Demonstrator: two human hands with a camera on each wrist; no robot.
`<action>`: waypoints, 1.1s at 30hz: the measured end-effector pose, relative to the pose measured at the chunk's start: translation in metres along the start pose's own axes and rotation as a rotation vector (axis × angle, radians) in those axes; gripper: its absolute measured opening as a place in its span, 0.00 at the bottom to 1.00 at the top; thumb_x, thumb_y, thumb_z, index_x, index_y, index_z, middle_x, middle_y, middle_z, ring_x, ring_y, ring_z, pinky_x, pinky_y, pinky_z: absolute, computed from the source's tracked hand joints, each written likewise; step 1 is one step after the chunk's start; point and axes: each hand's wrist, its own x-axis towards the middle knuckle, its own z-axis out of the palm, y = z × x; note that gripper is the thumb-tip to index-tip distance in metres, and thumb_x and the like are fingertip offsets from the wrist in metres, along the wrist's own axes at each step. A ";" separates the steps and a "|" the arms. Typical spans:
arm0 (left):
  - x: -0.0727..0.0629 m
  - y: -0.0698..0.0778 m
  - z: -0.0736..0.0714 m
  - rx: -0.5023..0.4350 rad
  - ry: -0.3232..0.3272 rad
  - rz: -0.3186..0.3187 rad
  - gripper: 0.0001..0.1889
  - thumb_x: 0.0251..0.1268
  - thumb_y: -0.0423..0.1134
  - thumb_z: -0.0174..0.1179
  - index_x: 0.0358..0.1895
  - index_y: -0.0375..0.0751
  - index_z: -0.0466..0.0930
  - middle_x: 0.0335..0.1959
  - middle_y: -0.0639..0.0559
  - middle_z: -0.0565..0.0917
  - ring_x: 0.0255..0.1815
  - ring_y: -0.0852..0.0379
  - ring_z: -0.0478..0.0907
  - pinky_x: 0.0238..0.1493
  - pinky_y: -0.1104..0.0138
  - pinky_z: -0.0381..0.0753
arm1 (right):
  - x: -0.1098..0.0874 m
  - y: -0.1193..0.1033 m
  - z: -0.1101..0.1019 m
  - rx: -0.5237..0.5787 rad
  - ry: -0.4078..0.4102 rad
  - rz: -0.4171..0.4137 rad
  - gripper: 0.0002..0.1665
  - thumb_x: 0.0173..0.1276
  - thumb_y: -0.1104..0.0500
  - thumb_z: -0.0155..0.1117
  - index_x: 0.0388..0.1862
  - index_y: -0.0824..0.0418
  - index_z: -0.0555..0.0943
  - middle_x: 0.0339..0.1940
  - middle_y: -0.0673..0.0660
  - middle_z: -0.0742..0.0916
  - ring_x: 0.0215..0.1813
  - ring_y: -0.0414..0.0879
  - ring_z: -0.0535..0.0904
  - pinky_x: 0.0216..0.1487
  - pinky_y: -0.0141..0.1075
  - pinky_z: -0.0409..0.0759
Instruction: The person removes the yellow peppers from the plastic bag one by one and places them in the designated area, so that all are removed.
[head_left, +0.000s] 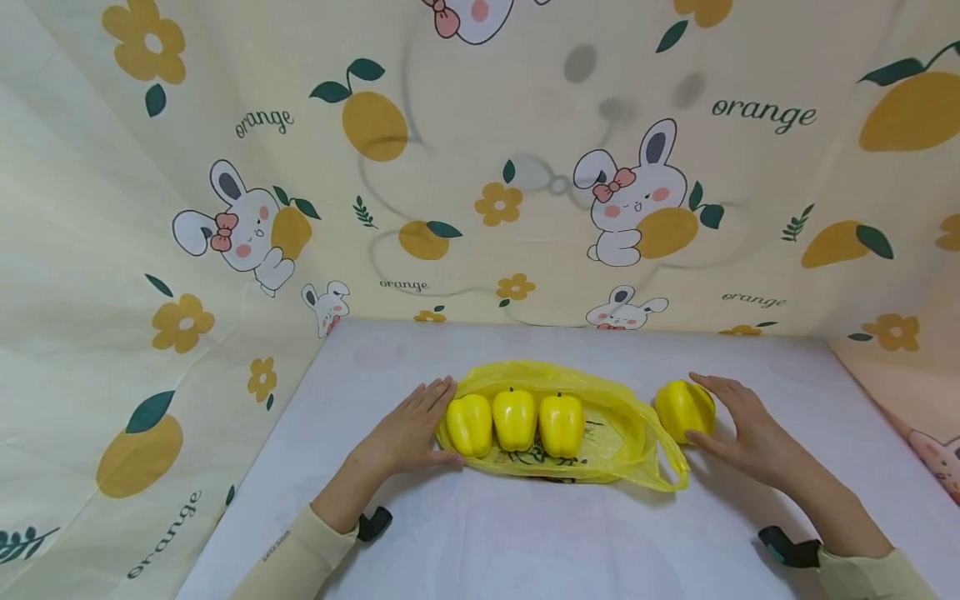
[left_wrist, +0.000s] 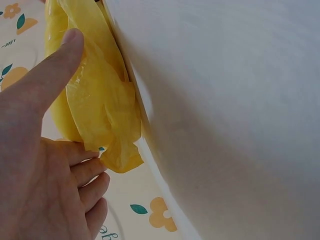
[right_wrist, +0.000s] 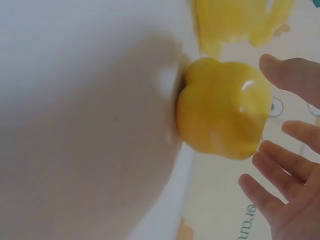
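A yellow plastic bag (head_left: 547, 372) lies on its side on the table, and three yellow bell peppers (head_left: 514, 419) stand in a row on it, toward its left end. My left hand (head_left: 405, 433) is at that end, its fingers extended along the bag and the thumb against the plastic (left_wrist: 97, 100). Just right of the bag's handles (head_left: 663, 479) sits another yellow bell pepper (head_left: 681, 410). Around this single pepper, my right hand (head_left: 750, 433) is spread, thumb on the near side and fingers at the far side. In the right wrist view its fingers are parted beside the pepper (right_wrist: 222, 110).
A white cloth covers the table (head_left: 525, 542). Behind it and at the sides hangs a cream curtain (head_left: 450, 292) printed with rabbits, oranges and flowers. Each wrist bears a black strap piece (head_left: 375, 524) below the sleeve.
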 end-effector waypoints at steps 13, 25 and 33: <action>0.001 -0.002 0.001 0.000 -0.019 -0.014 0.65 0.61 0.74 0.68 0.88 0.36 0.47 0.90 0.44 0.49 0.90 0.46 0.48 0.90 0.53 0.45 | 0.007 -0.029 0.001 0.004 0.028 -0.081 0.52 0.60 0.60 0.86 0.81 0.59 0.70 0.73 0.69 0.76 0.71 0.71 0.69 0.59 0.78 0.76; 0.000 -0.001 0.002 -0.005 -0.009 -0.007 0.64 0.62 0.73 0.69 0.88 0.36 0.48 0.90 0.44 0.50 0.90 0.45 0.48 0.90 0.52 0.45 | 0.013 -0.053 0.009 0.005 -0.002 -0.079 0.52 0.61 0.59 0.86 0.81 0.56 0.70 0.73 0.67 0.77 0.71 0.69 0.71 0.61 0.75 0.79; 0.000 0.000 0.002 -0.012 -0.010 -0.010 0.64 0.62 0.73 0.69 0.88 0.36 0.47 0.90 0.44 0.50 0.90 0.46 0.48 0.90 0.52 0.45 | 0.017 -0.069 0.016 0.033 -0.044 -0.064 0.51 0.63 0.58 0.84 0.82 0.56 0.69 0.74 0.66 0.76 0.72 0.68 0.72 0.65 0.73 0.78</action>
